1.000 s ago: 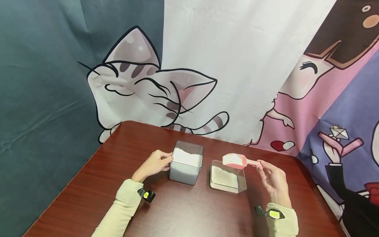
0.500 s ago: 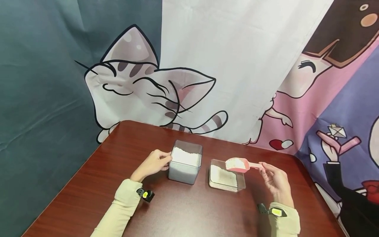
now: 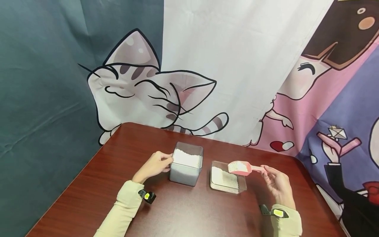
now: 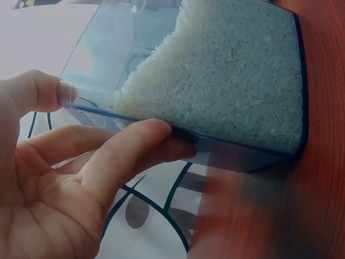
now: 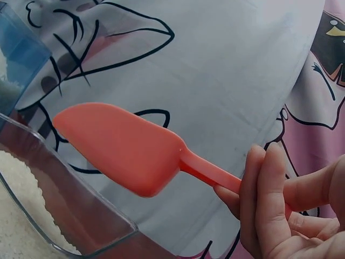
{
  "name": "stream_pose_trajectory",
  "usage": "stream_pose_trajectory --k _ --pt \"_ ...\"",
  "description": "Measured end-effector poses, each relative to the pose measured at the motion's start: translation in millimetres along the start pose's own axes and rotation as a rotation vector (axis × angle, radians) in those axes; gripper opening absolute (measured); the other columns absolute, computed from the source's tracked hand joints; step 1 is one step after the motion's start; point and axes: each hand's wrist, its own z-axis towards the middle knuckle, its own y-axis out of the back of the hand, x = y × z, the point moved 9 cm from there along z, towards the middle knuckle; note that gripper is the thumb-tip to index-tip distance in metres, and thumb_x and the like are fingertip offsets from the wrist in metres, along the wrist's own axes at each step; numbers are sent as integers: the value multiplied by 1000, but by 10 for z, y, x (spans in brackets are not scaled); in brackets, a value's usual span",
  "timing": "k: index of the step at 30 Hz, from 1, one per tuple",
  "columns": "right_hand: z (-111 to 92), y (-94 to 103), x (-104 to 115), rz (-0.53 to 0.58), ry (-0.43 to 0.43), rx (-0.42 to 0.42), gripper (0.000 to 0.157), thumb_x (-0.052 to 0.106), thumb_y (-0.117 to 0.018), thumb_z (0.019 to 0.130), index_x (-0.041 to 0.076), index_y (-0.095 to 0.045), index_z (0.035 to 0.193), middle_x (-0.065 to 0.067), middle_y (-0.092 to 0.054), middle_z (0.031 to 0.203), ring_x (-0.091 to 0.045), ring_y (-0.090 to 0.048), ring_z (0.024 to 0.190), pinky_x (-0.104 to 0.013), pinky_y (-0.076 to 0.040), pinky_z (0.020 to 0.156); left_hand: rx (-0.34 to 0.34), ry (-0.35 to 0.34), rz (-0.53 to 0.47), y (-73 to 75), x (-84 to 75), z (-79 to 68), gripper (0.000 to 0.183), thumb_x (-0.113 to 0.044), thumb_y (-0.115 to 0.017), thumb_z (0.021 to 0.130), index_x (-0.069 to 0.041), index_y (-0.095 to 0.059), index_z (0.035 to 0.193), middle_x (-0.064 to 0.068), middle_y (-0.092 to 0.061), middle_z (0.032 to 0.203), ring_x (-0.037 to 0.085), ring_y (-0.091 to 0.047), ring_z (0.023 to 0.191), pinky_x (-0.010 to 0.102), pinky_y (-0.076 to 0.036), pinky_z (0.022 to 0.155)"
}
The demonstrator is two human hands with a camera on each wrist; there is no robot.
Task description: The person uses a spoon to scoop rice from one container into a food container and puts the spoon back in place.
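Observation:
Rice (image 4: pixel 232 81) fills much of a tall clear bluish container (image 3: pixel 184 177) standing on the table. My left hand (image 3: pixel 155 164) grips that container at its left wall, the thumb at the rim and the fingers along the outside. In my right hand (image 3: pixel 278 184) is the handle of a pink scoop (image 5: pixel 124 151), pinched between thumb and fingers. White rice lies heaped in the scoop's bowl in the head view; the right wrist view shows only its underside. The bowl hangs over the right rear part of a low clear box (image 3: pixel 228 190), which also holds rice (image 3: pixel 223 177).
Both containers stand side by side on a reddish-brown wooden table (image 3: pixel 177 214), with a narrow gap between them. Behind the table's far edge hangs a curtain (image 3: pixel 242 65) printed with a cartoon cat and figures.
My right hand has moved slightly right and toward me, carrying the rice-filled scoop lower over the low box. The left hand keeps its grip on the tall container.

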Motion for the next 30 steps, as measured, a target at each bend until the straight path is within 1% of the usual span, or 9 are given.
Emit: stream_pose_trajectory --k 4,6,10,13,16,19,21,25,30 --pt "10 39 13 -9 -13 -17 28 1 -46 93 -2 -72 85 -13 -70 84 -17 -66 67 -19 -55 66 -1 -1 -3 0 -5 21 36 -8 -51 90 15 -54 117 28 -48 127 27 -63 89 37 -55 75" --pt "13 57 21 -17 -20 -31 27 1 -47 93 -2 -72 84 -12 -70 83 -17 -66 67 -18 -55 66 -3 -10 -4 4 34 51 37 -9 -51 90 15 -53 118 28 -47 127 26 -63 89 37 -56 73" --pt "6 82 27 -30 -33 -53 26 1 -48 93 -1 -72 83 -11 -70 83 -17 -67 68 -18 -55 65 -8 2 -9 4 64 64 38 -9 -52 90 15 -52 118 28 -47 129 26 -63 90 38 -56 74" --pt "1 90 50 -43 -24 -55 27 1 -48 93 -1 -73 82 -12 -70 83 -17 -67 68 -18 -55 64 -8 12 -8 4 76 70 37 -8 -51 90 15 -52 119 28 -46 129 27 -62 91 38 -55 75" --pt "-1 100 70 -53 -20 -50 27 1 -48 92 -1 -73 83 -12 -70 84 -17 -68 68 -18 -55 64 -11 6 1 10 172 120 38 -11 -51 90 13 -53 119 27 -46 130 26 -63 92 37 -56 74" --pt "-5 109 94 -66 -8 -38 27 0 -48 92 -1 -73 84 -11 -70 85 -17 -67 67 -18 -55 63 -16 4 11 17 280 175 36 -13 -52 90 10 -56 118 24 -47 130 23 -63 90 34 -56 73" --pt "-11 114 108 -74 0 -30 27 0 -47 93 0 -73 85 -11 -70 85 -17 -67 66 -19 -56 63 -17 -5 21 21 308 193 35 -13 -52 90 8 -59 116 22 -48 130 20 -64 87 32 -56 72" --pt "-34 102 141 -103 28 -28 27 -2 -47 92 -1 -73 85 -11 -70 85 -17 -66 64 -19 -56 62 -13 -17 25 18 311 195 31 -13 -51 89 7 -63 110 22 -49 129 18 -64 84 31 -56 71" --pt "-70 62 178 -149 71 -42 24 -4 -50 90 0 -73 84 -11 -70 83 -16 -66 63 -22 -56 63 -24 -6 18 27 317 175 33 -14 -52 89 8 -61 113 21 -50 129 19 -64 86 32 -56 71"
